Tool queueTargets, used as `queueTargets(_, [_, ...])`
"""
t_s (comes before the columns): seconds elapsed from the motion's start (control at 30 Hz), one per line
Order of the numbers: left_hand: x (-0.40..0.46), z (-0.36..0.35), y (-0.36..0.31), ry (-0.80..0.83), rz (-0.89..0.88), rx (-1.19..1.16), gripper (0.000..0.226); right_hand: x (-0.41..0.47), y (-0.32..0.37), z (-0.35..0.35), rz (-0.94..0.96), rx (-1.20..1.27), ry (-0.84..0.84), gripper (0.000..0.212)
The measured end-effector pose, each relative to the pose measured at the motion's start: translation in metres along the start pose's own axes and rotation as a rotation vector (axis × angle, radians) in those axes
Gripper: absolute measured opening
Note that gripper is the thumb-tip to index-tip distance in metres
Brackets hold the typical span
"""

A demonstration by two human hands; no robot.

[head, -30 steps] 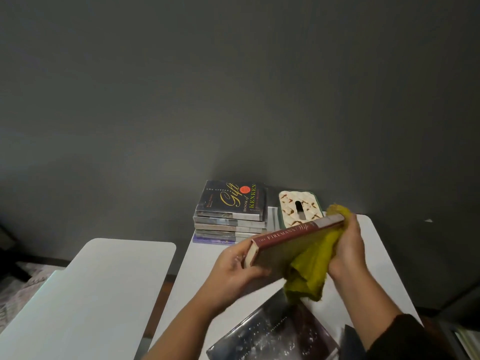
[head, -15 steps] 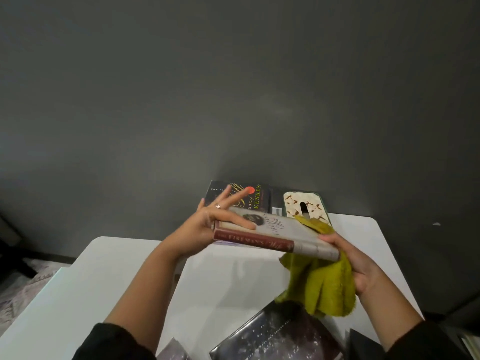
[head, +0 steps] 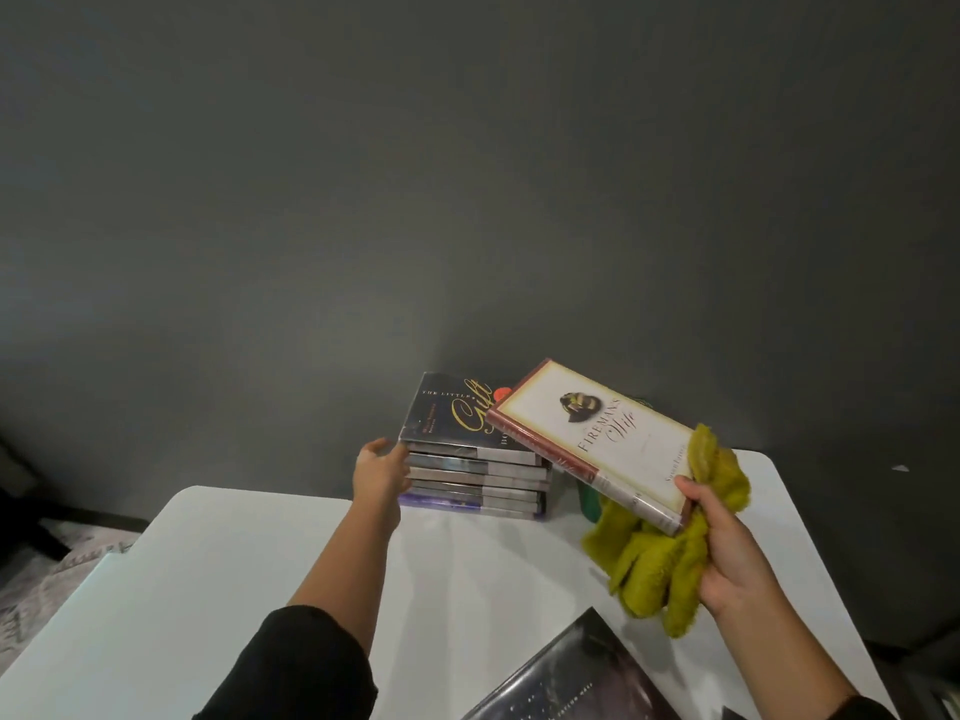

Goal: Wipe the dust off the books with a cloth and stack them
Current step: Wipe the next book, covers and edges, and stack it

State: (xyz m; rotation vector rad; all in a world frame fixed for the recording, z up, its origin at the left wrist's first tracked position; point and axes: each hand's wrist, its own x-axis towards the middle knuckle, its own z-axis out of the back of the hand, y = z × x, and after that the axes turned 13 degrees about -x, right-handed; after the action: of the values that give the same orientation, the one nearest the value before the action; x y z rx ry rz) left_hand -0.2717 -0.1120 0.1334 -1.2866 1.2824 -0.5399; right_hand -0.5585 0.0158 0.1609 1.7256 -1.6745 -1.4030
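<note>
The right hand (head: 727, 543) has its grip clamped on one corner of the cream book (head: 597, 433) and on the yellow cloth (head: 660, 558) bunched under it, and the book hangs tilted in the air at about 3 o'clock from the stack of books (head: 475, 459). The left hand (head: 382, 472) touches the stack's side at about 9 o'clock with loose fingers, holding nothing. The book could slip, I think, because only a corner is held and the soft cloth is in the way, or it could bump the stack and push it crooked on the white counter (head: 467, 563).
</note>
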Motion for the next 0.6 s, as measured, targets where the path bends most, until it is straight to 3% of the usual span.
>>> queueTargets(0.1, [0.008, -0.009, 0.005, -0.001, -0.019, -0.001, 0.044, 0.007, -0.002, 0.004, 0.026, -0.013, -0.08, 0.027])
queueTargets(0.27, [0.011, -0.015, 0.013, -0.025, -0.054, 0.009, 0.034, 0.015, -0.002, 0.007, 0.043, -0.04, -0.163, 0.035])
queueTargets(0.6, [0.016, -0.01, 0.022, 0.057, 0.231, -0.183, 0.033, 0.026, -0.004, 0.008, 0.013, -0.094, -0.168, 0.036])
